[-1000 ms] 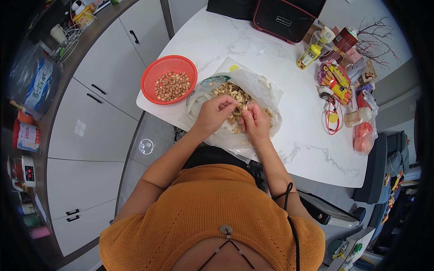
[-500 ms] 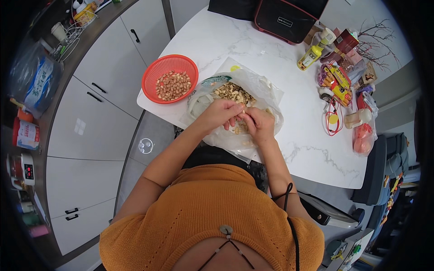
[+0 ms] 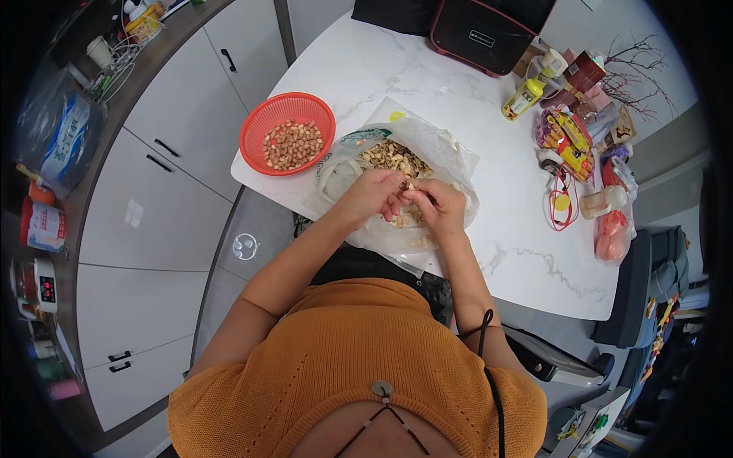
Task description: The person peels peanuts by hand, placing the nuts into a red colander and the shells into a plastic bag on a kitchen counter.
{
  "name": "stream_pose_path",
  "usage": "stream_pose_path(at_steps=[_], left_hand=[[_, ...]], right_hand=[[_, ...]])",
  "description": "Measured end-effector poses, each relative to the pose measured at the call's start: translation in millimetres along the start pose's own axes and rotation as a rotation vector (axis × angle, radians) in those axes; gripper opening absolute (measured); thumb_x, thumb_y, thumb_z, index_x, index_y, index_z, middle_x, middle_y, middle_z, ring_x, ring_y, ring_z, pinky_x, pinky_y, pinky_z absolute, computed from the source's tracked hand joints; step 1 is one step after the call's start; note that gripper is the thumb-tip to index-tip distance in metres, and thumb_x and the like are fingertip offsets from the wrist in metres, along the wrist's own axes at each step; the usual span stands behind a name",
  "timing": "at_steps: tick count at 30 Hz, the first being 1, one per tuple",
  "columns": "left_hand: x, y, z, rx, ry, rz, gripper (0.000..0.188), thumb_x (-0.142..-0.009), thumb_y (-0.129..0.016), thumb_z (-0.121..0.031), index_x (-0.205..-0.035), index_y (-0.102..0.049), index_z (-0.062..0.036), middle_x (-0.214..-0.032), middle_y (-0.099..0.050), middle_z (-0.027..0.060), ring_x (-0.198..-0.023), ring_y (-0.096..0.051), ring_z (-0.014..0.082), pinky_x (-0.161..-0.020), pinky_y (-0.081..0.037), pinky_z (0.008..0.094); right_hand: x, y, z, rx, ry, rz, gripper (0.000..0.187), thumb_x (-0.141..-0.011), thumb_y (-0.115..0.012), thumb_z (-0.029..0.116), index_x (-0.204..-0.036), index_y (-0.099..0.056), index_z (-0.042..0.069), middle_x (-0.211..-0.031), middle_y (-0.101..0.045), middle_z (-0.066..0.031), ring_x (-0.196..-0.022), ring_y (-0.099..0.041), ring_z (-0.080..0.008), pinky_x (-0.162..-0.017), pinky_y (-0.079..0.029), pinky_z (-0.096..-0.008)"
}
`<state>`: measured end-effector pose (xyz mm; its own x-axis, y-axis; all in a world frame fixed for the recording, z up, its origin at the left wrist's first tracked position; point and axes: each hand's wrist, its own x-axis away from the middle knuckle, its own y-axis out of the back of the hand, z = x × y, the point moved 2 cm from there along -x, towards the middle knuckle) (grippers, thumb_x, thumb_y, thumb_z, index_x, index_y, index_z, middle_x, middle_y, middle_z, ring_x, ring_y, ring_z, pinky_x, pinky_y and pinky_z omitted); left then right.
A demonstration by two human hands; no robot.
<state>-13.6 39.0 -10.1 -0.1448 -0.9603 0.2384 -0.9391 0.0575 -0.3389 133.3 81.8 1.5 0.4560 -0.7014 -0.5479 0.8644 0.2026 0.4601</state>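
Over an opened translucent plastic bag (image 3: 452,160), my left hand (image 3: 374,197) and my right hand (image 3: 443,209) meet fingertip to fingertip. Both are closed in a pinch around a small peanut (image 3: 410,186), mostly covered by the fingers. Beneath and beyond them the bag holds a heap of peanut shells (image 3: 393,158), pale and brownish. Whether whole nuts lie among these is too small to tell. To the left, a red plastic basket (image 3: 324,126) contains many shelled peanuts (image 3: 292,145) with pinkish-brown skins.
The bag and basket stand on a white marble-patterned table (image 3: 366,69). A black and red appliance (image 3: 489,34) is at the far edge. On the right are a yellow bottle (image 3: 527,93), snack packs (image 3: 566,137) and a red cord (image 3: 563,206). White cabinets (image 3: 153,221) line the left.
The fingertips have shifted slightly on the peanut, and the right hand has tilted a little. Bag and basket stay in place.
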Motion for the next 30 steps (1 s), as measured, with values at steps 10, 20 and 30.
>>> stream_pose_path(at_steps=[10, 20, 30], left_hand=[[-4.9, 0.2, 5.5, 0.207, 0.043, -0.004, 0.024, -0.096, -0.037, -0.022, -0.096, -0.052, -0.0036, -0.071, -0.052, 0.0010, -0.055, -0.049, 0.0072, -0.043, -0.036, 0.0187], [3.5, 5.2, -19.2, 0.225, -0.176, -0.122, 0.026, -0.094, -0.038, -0.019, -0.113, -0.048, -0.0036, -0.070, -0.044, -0.0029, -0.051, -0.036, 0.0043, -0.041, -0.027, 0.0159], [9.9, 111.8, -51.9, -0.558, -0.689, -0.892, 0.021, -0.087, -0.051, -0.018, -0.098, -0.058, -0.0017, -0.075, -0.055, 0.0047, -0.067, -0.051, 0.0133, -0.060, -0.042, 0.0252]], right_hand=[[-3.9, 0.6, -0.6, -0.063, -0.016, -0.040, 0.018, -0.071, -0.071, 0.010, -0.089, -0.068, 0.009, -0.066, -0.061, -0.0031, -0.053, -0.054, -0.0119, -0.050, -0.043, -0.0225], [-4.2, 6.5, 2.6, 0.036, -0.288, 0.100, 0.030, -0.072, -0.069, 0.010, -0.102, -0.062, 0.009, -0.072, -0.061, -0.0047, -0.057, -0.055, -0.0125, -0.056, -0.045, -0.0240], [8.1, 19.4, 21.1, 0.685, -0.067, 0.483, 0.017, -0.068, -0.068, 0.015, -0.081, -0.061, 0.006, -0.080, -0.057, -0.0094, -0.077, -0.059, -0.0280, -0.068, -0.047, -0.0369]])
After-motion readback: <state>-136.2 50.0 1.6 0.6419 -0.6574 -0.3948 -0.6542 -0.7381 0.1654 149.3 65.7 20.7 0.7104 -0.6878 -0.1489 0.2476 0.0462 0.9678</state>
